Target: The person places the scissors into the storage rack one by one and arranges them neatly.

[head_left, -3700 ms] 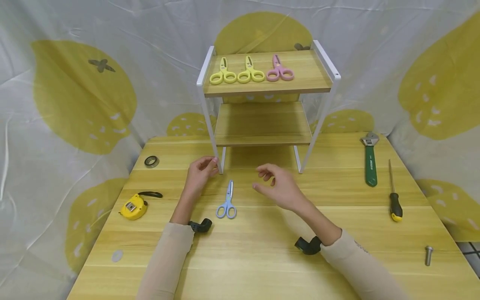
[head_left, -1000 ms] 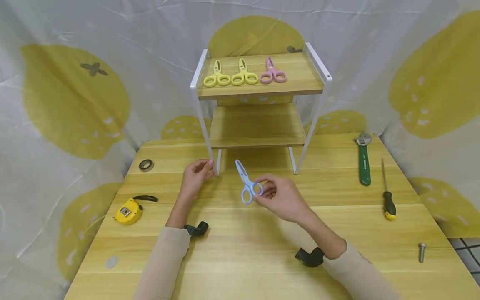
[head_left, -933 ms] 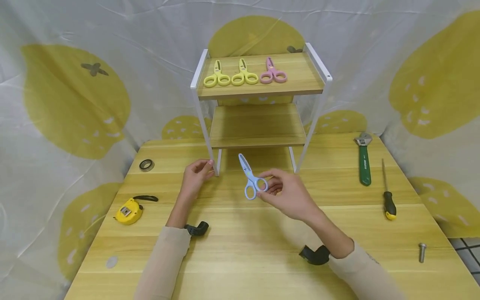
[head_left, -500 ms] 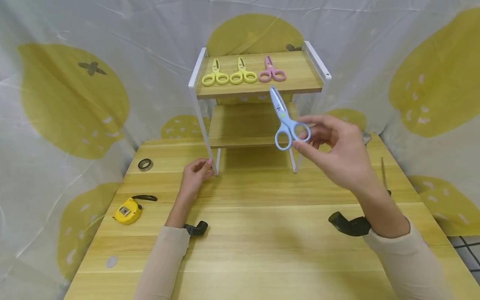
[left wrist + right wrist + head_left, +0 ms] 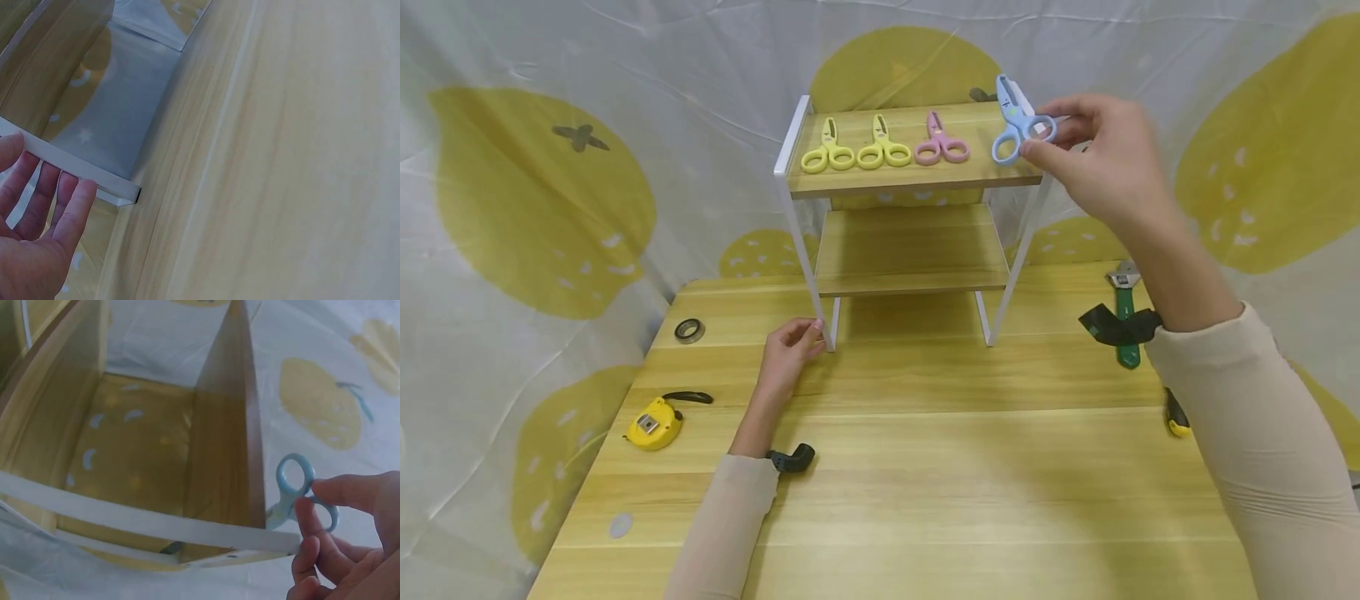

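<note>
My right hand pinches blue scissors by one handle loop, thumb and fingers on it. They are at the right end of the top board of a small two-tier shelf, blades pointing away. In the right wrist view the white side rail hides the blade end; whether the scissors touch the board, I cannot tell. Pink scissors and two yellow scissors, one in the middle and one at left, lie in a row there. My left hand grips the shelf's left front leg between thumb and fingers.
On the table's left lie a ring-shaped bearing, a yellow tape measure and a flat grey disc. At right, my right arm partly covers a green-handled adjustable wrench and a screwdriver. A lemon-print curtain hangs behind.
The blue scissors, earlier flat on the table, are now in my right hand, carried up and rightward to the top board. My left hand stays at the shelf leg.
</note>
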